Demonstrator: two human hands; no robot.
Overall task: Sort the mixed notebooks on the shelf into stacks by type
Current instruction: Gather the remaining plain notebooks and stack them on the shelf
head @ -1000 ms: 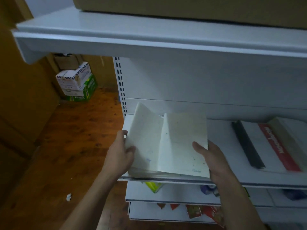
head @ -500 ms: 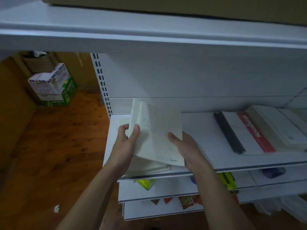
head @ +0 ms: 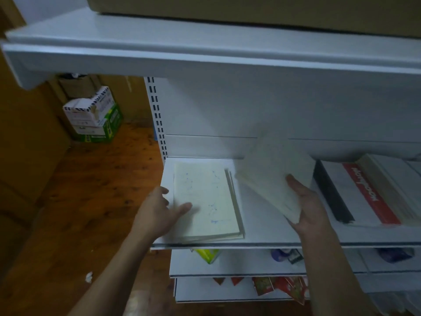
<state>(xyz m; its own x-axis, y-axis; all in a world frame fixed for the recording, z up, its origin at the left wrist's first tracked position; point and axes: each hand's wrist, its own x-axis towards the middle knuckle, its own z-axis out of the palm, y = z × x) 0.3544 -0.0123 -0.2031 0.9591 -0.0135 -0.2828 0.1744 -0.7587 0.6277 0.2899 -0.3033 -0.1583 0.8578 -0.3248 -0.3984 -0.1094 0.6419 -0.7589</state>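
While gripped (head: 305,206) — notebook (head: 271,176) aloft.

Notebook stack (head: 206,201) left on shelf (head: 262,229)

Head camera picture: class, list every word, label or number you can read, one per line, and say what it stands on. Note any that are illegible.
"NOTEBOOK", seemingly: white letters on the red band of the right-hand stack; blurred.
Pale notebook lying on the shelf: faint blue marks, not readable.
Notebook in the right hand: blurred, nothing readable.
Cartons on the floor: print too small and blurred.
Packets on the lower shelves: illegible.
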